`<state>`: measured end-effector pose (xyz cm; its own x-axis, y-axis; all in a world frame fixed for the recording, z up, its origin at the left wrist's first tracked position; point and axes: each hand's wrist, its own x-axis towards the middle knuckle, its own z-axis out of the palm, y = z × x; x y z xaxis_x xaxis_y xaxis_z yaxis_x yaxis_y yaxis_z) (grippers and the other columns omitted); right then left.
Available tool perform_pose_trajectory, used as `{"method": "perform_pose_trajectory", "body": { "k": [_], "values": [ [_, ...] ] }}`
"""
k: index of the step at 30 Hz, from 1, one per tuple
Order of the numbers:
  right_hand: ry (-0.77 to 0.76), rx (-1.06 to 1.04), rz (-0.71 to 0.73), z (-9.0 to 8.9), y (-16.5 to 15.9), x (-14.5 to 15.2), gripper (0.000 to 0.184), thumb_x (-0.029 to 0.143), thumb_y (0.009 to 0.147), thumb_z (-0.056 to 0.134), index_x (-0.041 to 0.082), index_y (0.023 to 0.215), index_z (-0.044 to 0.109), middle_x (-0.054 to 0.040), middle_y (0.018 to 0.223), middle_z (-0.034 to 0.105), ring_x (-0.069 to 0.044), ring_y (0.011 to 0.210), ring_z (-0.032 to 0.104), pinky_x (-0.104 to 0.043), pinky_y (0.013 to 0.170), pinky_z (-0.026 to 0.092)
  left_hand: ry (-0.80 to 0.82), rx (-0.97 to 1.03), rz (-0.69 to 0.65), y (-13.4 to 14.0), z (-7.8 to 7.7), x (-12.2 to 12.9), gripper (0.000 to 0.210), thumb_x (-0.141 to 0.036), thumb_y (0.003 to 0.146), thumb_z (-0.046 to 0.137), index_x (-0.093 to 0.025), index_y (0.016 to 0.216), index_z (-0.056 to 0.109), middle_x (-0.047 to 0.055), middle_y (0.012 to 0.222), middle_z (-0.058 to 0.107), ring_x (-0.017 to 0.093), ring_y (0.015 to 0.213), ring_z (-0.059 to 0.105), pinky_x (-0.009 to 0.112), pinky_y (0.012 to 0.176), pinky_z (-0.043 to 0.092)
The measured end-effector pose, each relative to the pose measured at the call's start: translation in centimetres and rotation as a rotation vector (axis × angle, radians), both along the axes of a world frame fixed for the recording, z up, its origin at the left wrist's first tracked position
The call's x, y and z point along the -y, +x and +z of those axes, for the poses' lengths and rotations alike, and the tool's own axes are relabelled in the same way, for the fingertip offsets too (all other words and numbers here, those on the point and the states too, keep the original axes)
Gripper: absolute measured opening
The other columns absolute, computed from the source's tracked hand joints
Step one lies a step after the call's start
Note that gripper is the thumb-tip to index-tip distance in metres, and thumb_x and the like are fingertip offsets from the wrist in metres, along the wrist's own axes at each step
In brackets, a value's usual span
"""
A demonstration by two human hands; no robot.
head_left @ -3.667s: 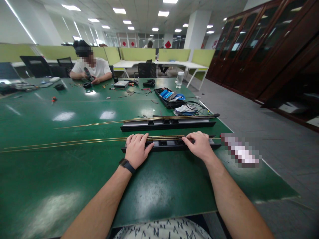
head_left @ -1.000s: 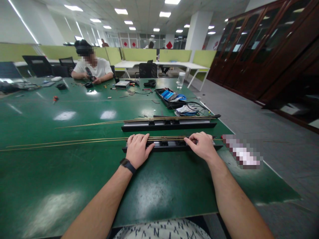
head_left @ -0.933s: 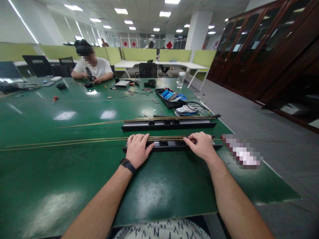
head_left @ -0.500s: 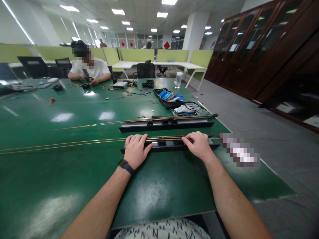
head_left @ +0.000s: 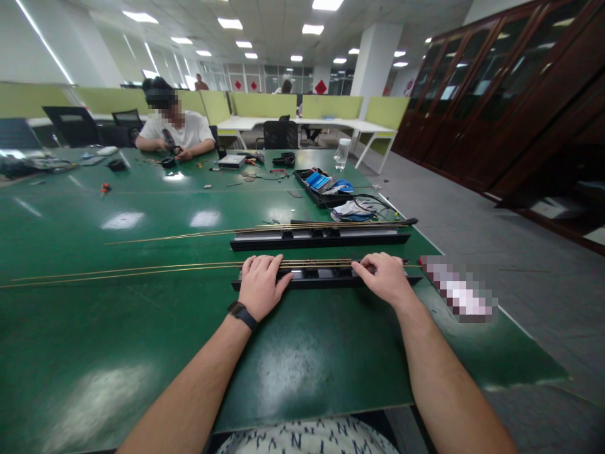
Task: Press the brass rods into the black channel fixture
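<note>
My left hand point(head_left: 261, 284), with a dark watch point(head_left: 242, 314) on its wrist, lies over the near black rail point(head_left: 326, 284). Its fingers bend over the far side and its thumb rests along the near side. Several thin brass-coloured rods point(head_left: 142, 270) run lengthwise on this rail, pass under the left hand and stretch far to the left. Toward the rail's right end, my right hand point(head_left: 384, 277) is closed, thumb and fingers pinching at a rod. The fingertips partly hide what they grip. A thin rod sticks out rightward past this hand.
Behind lies a second black rail point(head_left: 321, 241) with brass rods on it. Farther back are a black tray point(head_left: 326, 200) of blue items and cables, and a clear jug point(head_left: 341, 154). A pixelated object point(head_left: 458, 291) sits at right. Across the green table point(head_left: 142, 353) a person handles a dark item.
My right hand has shifted slightly right along the rail. A rod's left end now shows at the left, and more rod reaches out at the right. The view has turned a little.
</note>
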<state>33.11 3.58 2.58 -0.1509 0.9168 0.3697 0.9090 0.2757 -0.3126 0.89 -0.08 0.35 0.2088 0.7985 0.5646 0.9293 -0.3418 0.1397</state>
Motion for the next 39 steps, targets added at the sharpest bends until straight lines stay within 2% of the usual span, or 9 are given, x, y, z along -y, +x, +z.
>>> {"method": "perform_pose_trajectory", "body": {
  "k": [8,14,20,25,31,36,39],
  "values": [
    [0.039,0.022,0.046,-0.3,-0.7,0.2,0.040,0.051,0.096,0.050,0.022,0.073,0.064,-0.0029,0.076,0.068,-0.020,0.081,0.056,-0.036,0.079,0.029,0.000,0.007,0.002,0.1,0.1,0.1,0.043,-0.048,0.098,0.054,-0.020,0.130,0.063,0.012,0.114,0.070,0.029,0.114,0.061,0.051,0.114,0.032],
    [0.043,0.058,0.006,-0.7,-0.5,-0.1,0.038,0.044,0.098,0.046,0.021,0.072,0.062,-0.0045,0.079,0.069,-0.021,0.084,0.056,-0.036,0.077,0.028,0.000,-0.009,-0.008,0.1,0.0,0.0,0.044,-0.048,0.098,0.054,-0.019,0.129,0.063,0.012,0.114,0.070,0.029,0.113,0.061,0.050,0.113,0.034],
    [0.076,0.062,0.036,-0.9,-0.7,-0.1,0.040,0.044,0.100,0.044,0.021,0.072,0.061,-0.0047,0.079,0.069,-0.021,0.084,0.056,-0.035,0.078,0.029,0.015,-0.018,-0.010,0.0,-0.1,-0.1,0.044,-0.048,0.098,0.054,-0.018,0.130,0.062,0.012,0.113,0.070,0.029,0.111,0.061,0.049,0.113,0.035],
    [0.047,0.127,-0.064,-0.8,-0.5,-0.2,0.040,0.039,0.101,0.041,0.021,0.069,0.057,-0.0051,0.080,0.070,-0.021,0.082,0.057,-0.035,0.074,0.027,0.007,-0.023,-0.006,0.0,-0.1,-0.1,0.044,-0.048,0.099,0.054,-0.017,0.129,0.062,0.012,0.114,0.070,0.029,0.111,0.061,0.049,0.112,0.036],
    [0.091,0.143,-0.023,-0.9,-1.1,-0.1,0.041,0.039,0.104,0.039,0.022,0.070,0.055,-0.0058,0.082,0.071,-0.021,0.084,0.056,-0.035,0.075,0.028,0.002,-0.019,-0.004,0.0,0.1,0.0,0.044,-0.048,0.098,0.054,-0.018,0.129,0.063,0.012,0.113,0.070,0.030,0.110,0.060,0.049,0.109,0.038],
    [0.072,0.188,-0.145,-0.9,-0.3,-0.4,0.040,0.035,0.103,0.039,0.021,0.068,0.054,-0.0068,0.083,0.072,-0.022,0.081,0.057,-0.036,0.072,0.026,0.003,-0.017,-0.008,0.0,0.0,0.0,0.044,-0.048,0.098,0.054,-0.017,0.129,0.062,0.013,0.114,0.069,0.029,0.110,0.060,0.048,0.108,0.038],
    [0.085,0.164,-0.110,-1.1,-0.9,-0.3,0.040,0.034,0.104,0.035,0.021,0.071,0.055,-0.0065,0.083,0.071,-0.022,0.083,0.057,-0.036,0.073,0.027,0.000,-0.016,-0.005,0.0,0.0,0.0,0.045,-0.049,0.099,0.053,-0.017,0.129,0.062,0.012,0.113,0.069,0.029,0.110,0.060,0.048,0.108,0.038]
  ]
}}
